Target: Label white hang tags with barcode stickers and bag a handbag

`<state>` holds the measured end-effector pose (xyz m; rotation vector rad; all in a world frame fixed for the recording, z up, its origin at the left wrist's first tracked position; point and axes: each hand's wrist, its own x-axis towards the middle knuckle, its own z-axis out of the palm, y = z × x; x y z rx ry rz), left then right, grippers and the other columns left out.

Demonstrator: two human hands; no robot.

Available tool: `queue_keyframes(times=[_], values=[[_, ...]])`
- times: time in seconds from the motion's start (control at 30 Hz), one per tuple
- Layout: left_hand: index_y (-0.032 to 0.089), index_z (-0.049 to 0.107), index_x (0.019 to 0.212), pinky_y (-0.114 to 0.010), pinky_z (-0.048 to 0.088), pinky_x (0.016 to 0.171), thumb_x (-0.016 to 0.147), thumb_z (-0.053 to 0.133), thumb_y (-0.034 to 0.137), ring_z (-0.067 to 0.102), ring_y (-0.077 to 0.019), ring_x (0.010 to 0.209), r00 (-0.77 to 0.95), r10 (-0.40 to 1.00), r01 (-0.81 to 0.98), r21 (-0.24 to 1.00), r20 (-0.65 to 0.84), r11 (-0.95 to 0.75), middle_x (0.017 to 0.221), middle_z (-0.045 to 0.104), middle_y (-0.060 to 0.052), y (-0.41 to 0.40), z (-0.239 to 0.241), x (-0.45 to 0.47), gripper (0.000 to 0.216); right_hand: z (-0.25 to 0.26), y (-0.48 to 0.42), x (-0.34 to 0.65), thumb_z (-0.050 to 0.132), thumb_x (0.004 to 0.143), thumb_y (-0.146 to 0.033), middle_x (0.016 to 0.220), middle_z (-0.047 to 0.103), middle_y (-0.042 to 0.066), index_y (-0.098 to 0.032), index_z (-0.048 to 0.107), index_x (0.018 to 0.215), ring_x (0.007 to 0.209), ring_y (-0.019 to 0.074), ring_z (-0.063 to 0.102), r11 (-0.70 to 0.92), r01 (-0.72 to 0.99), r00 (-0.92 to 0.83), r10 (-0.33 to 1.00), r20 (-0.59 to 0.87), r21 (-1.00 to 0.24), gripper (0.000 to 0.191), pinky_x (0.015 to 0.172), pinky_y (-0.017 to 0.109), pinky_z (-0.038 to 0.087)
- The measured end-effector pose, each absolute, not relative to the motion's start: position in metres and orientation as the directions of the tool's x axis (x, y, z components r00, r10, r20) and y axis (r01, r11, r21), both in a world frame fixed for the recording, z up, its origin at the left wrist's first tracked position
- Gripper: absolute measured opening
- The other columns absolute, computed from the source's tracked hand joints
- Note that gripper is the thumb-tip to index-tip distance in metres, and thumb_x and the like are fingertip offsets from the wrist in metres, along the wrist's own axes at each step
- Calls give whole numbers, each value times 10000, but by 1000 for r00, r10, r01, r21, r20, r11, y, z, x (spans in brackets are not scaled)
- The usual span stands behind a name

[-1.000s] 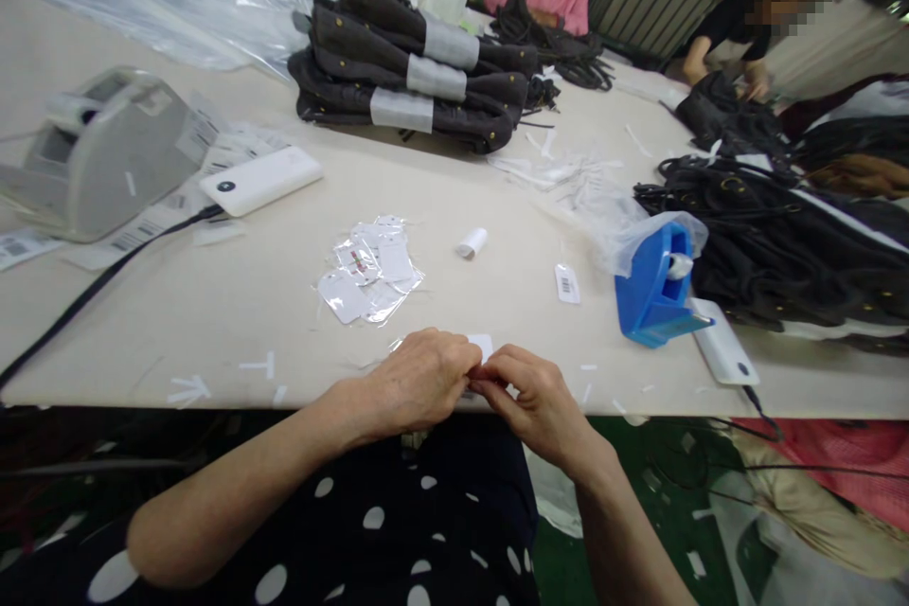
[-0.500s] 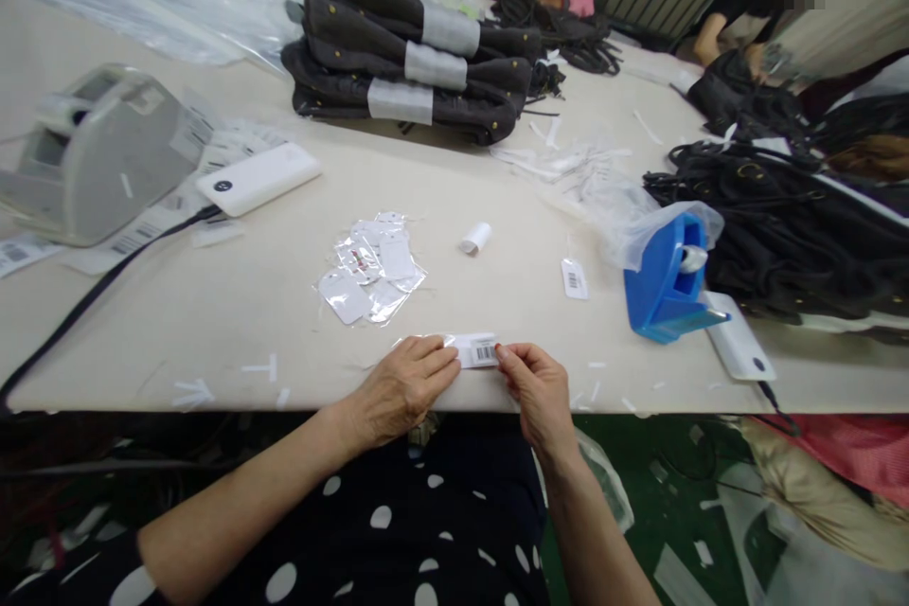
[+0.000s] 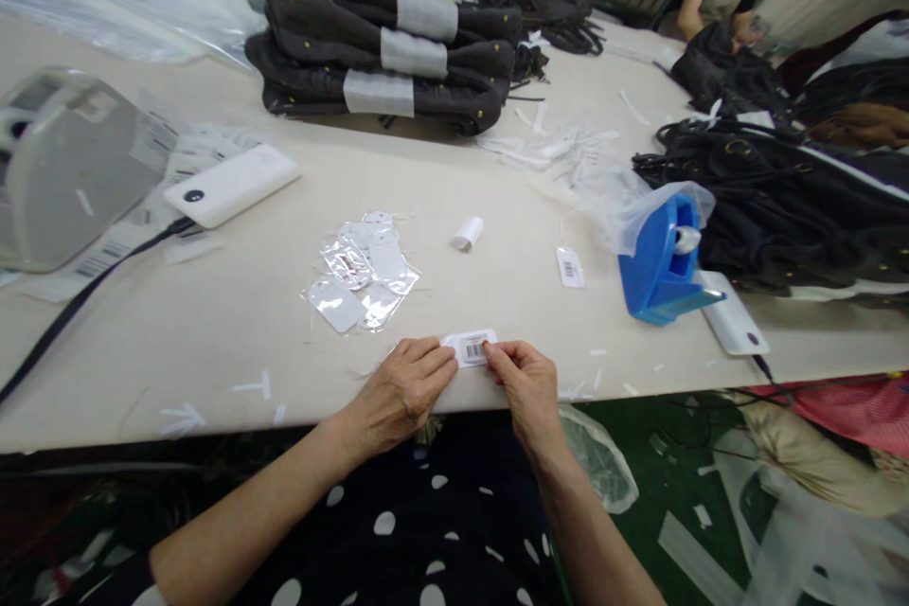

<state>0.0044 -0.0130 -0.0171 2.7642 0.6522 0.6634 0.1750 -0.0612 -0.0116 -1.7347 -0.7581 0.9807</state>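
Hands: we are pinching a barcode tag (image 3: 471,347) between left hand (image 3: 404,390) and right hand (image 3: 524,383), fingertips closed on its two ends.
Tag: it is lying flat at the table (image 3: 213,322) edge, likely so the print faces us.
Beyond: bagged tags (image 3: 362,273) are waiting just past it.
Far: a blue tape dispenser (image 3: 660,265) and folded dark garments (image 3: 383,66) are sitting farther off.

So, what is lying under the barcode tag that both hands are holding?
The barcode tag rests on the table near its front edge, pinched by the left hand and right hand. Whatever is directly beneath the tag is covered.
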Motion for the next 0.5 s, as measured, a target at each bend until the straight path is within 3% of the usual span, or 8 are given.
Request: queue_keyframes(times=[0.5], values=[[113, 513, 1096, -363, 409, 788, 816, 428, 81, 471, -232, 1013, 824, 472, 382, 308, 312, -871, 1061, 581, -104, -13, -17, 4, 294, -12, -60, 170, 624, 688, -432, 551, 542, -22, -144, 610, 623, 530, 100, 426, -358, 139, 530, 814, -236, -923, 296, 531, 236, 339]])
